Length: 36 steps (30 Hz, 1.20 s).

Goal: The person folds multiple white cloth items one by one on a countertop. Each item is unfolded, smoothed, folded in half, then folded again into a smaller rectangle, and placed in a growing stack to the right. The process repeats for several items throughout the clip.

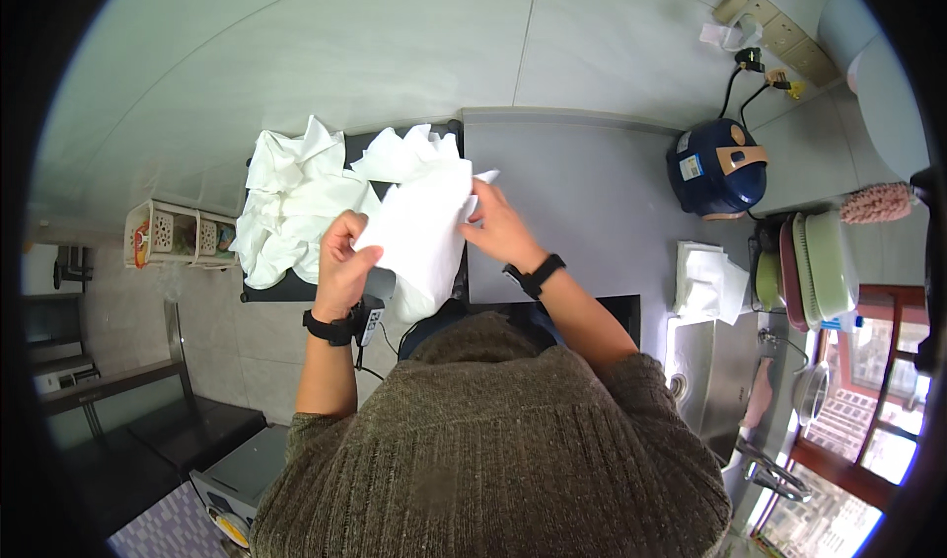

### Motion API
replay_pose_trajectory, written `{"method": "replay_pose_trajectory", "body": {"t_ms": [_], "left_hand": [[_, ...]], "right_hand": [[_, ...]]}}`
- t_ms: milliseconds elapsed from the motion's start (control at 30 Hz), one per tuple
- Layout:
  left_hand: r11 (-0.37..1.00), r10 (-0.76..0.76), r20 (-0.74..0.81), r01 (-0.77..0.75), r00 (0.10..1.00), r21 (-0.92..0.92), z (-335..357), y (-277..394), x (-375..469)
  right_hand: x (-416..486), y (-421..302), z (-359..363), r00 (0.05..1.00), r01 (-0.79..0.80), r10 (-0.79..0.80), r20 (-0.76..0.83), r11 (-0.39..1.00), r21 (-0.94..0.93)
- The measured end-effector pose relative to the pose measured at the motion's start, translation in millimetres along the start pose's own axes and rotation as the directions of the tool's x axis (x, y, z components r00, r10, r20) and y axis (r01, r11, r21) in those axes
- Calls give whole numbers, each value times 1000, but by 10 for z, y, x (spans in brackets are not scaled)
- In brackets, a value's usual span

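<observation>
Both hands hold a thin white sheet [425, 229], cloth or paper, stretched between them. My left hand [344, 266] pinches its left edge between thumb and curled fingers. At its upper right edge, my right hand [503, 225] has its fingertips on the material, some of them behind it. The sheet's lower end hangs down towards my body. A heap of crumpled white sheets [296, 206] lies to the left on a black-topped surface [360, 146]. Another loose white sheet [405, 151] shows just beyond the held one, partly covered by it.
A grey countertop [570, 203] adjoins on the right. On it stand a dark blue rice cooker [718, 169], a stack of folded white sheets [703, 280] and upright plastic basins [825, 262]. Nearer me on the right is a steel sink [714, 388]. A slotted storage rack [181, 236] stands far left.
</observation>
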<state>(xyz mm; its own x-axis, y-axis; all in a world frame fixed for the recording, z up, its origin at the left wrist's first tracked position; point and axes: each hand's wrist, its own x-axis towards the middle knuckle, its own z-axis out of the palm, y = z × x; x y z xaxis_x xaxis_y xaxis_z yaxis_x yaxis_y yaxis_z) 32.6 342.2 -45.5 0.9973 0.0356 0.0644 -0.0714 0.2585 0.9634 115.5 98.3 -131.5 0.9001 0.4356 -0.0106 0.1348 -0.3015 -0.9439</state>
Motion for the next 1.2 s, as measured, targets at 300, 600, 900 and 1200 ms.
{"method": "replay_pose_trajectory", "body": {"t_ms": [300, 600, 900, 1200], "left_hand": [[845, 508, -505, -290, 698, 449, -1122, 559, 285], [235, 503, -290, 194, 814, 953, -1991, 185, 51], [326, 378, 67, -200, 923, 924, -608, 32, 283], [102, -32, 278, -273, 960, 956, -289, -61, 645]], "right_hand": [[610, -547, 170, 976, 181, -207, -72, 946, -269], [1067, -944, 359, 909, 388, -416, -36, 873, -294], [581, -1135, 127, 849, 529, -505, 156, 816, -233], [-320, -1123, -1214, 898, 432, -431, 87, 828, -358]]}}
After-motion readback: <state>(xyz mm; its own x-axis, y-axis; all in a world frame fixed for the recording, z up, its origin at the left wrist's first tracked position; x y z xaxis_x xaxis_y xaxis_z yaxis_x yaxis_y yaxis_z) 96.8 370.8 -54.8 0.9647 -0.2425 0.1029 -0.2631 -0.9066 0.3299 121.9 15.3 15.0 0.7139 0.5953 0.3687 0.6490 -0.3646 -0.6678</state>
